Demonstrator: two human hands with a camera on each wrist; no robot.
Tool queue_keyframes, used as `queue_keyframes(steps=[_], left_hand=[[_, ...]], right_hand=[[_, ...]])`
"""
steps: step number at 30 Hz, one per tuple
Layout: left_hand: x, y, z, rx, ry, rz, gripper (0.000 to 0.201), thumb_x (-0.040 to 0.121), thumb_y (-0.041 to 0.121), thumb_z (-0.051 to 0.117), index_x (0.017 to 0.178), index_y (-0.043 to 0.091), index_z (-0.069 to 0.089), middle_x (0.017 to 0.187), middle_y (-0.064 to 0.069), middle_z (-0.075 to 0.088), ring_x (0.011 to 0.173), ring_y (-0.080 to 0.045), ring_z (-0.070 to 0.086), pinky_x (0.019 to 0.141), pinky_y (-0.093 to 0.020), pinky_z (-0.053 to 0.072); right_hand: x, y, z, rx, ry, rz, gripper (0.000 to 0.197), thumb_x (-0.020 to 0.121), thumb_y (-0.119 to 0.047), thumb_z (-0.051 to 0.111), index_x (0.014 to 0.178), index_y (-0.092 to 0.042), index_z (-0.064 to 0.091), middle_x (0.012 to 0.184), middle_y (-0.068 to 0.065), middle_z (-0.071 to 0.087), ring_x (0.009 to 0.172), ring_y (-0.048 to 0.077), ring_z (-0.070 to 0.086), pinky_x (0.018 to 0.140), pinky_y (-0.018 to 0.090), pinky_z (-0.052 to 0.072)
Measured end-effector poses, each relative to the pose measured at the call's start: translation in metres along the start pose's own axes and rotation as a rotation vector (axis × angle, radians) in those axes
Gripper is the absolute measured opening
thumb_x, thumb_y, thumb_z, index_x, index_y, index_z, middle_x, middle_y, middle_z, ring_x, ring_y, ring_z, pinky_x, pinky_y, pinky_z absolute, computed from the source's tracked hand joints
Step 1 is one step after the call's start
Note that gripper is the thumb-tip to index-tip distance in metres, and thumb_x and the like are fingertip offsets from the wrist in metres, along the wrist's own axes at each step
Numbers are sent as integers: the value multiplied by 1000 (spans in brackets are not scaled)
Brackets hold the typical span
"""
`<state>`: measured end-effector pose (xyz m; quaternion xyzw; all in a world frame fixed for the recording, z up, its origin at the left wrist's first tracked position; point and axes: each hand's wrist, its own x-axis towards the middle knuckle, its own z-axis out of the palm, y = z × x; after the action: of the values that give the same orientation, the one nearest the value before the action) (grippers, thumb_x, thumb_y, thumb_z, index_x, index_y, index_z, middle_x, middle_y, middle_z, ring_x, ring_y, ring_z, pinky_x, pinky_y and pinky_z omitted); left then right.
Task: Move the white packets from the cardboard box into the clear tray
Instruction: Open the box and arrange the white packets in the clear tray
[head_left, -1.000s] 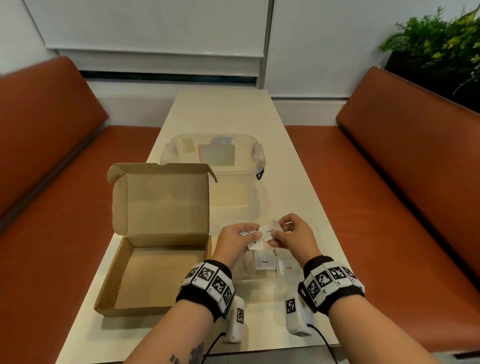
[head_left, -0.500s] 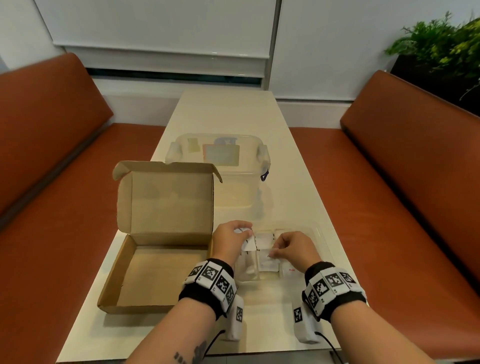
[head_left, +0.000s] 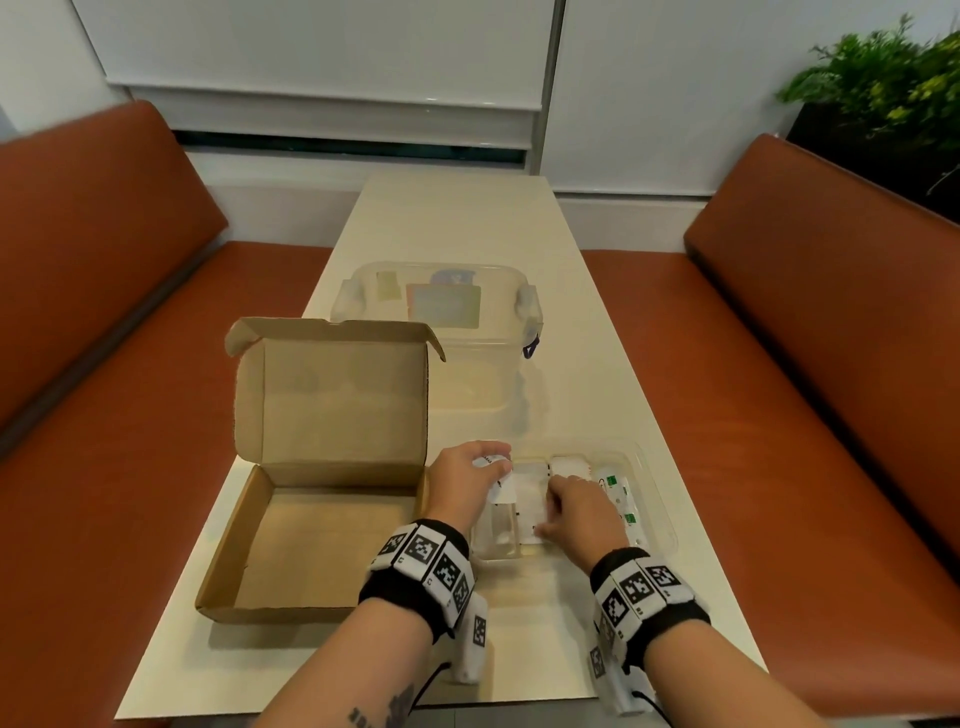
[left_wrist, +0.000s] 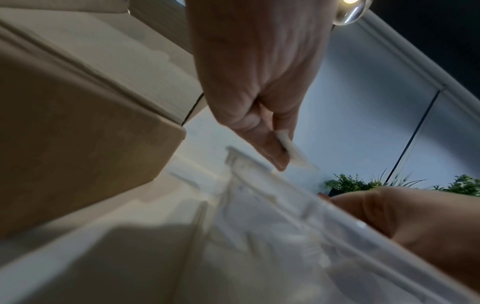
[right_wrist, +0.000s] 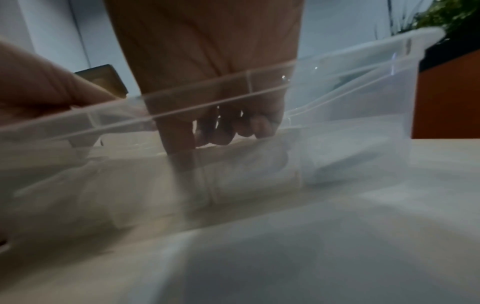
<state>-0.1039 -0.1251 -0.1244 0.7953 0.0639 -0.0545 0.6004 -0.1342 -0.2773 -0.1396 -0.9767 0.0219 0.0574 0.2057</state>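
Two hands: over the tray (head_left: 655, 499).
Left hand (head_left: 460, 480): fingers pinch one packet (head_left: 501, 486) above tray's left end.
Right hand (head_left: 584, 512): fingers curled onto packets inside tray; grip unclear.
Box (head_left: 291, 525): left of tray, open.

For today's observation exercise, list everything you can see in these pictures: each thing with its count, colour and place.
Cardboard box: one, brown, open, near left of table.
Clear tray: one, right of box.
White packets: several in tray, count unclear; one pinched above it.
Lidded tub: one, clear, behind box.
Table: one, cream.
Benches: two, orange-brown, either side.
Plant: green, far right.
Left hand: pinches a packet.
Right hand: in tray, on packets.
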Motion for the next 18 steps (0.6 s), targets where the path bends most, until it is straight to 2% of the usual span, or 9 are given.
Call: queue_keyframes(steps=[4,6,7,8,10,12,13,15,18], left_hand=[[-2,1,2,-41,-36,24,16,86,15,66,89,29,73,87,17,67,79,4,57,62,-9,39],[-3,1,3,-75,-42,27,17,90,13,61,95,23,74,88,8,69,71,-2,59,57,-11,43],[-3,1,4,-94,-45,23,19,91,12,58,98,21,74,90,4,70,71,-5,60,58,-13,46],[-3,2,5,-116,-50,12,21,93,11,56,100,20,73,93,1,71,76,-10,63,65,-17,51],[-3,4,6,-161,-61,-12,24,95,9,51,103,19,72,101,-3,71,93,-20,66,85,-35,55],[-4,5,9,-175,-80,-15,26,96,8,49,106,20,69,107,-4,69,100,-25,65,92,-44,52],[-4,6,10,-167,-91,-5,28,96,8,48,108,22,69,109,-4,69,101,-25,64,92,-46,52],[-3,6,11,-169,-99,7,31,97,8,46,113,25,67,113,-4,67,102,-24,64,93,-46,52],[-2,5,9,-234,-72,-8,34,98,8,43,114,30,64,117,-5,65,98,-19,64,94,-41,52]], right_hand=[[1,-1,0,-35,-23,-16,27,77,-18,69,69,-19,44,81,-1,50,78,15,46,65,25,39],[1,-2,-3,49,17,-12,23,78,-18,68,72,-17,46,76,-2,50,74,15,47,59,23,36],[0,-3,-5,131,72,-2,20,82,-20,65,73,-16,47,73,-3,51,71,15,48,56,22,35],[0,-6,-8,239,122,19,19,87,-23,61,75,-15,50,71,-3,54,69,16,51,56,22,36],[0,-12,-14,487,139,75,25,93,-33,55,79,-12,57,69,-1,63,67,15,57,62,26,43],[0,-17,-19,660,74,101,20,88,-33,62,83,-15,62,66,-3,67,62,10,59,63,23,46],[1,-19,-21,702,38,105,14,85,-28,68,86,-15,63,66,-3,67,61,9,59,62,21,47],[2,-20,-24,765,-12,112,14,80,-16,74,89,-12,64,66,-1,64,60,10,58,59,18,48],[4,-14,-29,759,-3,140,12,80,-13,74,86,-9,65,66,-2,62,59,9,56,53,13,45]])
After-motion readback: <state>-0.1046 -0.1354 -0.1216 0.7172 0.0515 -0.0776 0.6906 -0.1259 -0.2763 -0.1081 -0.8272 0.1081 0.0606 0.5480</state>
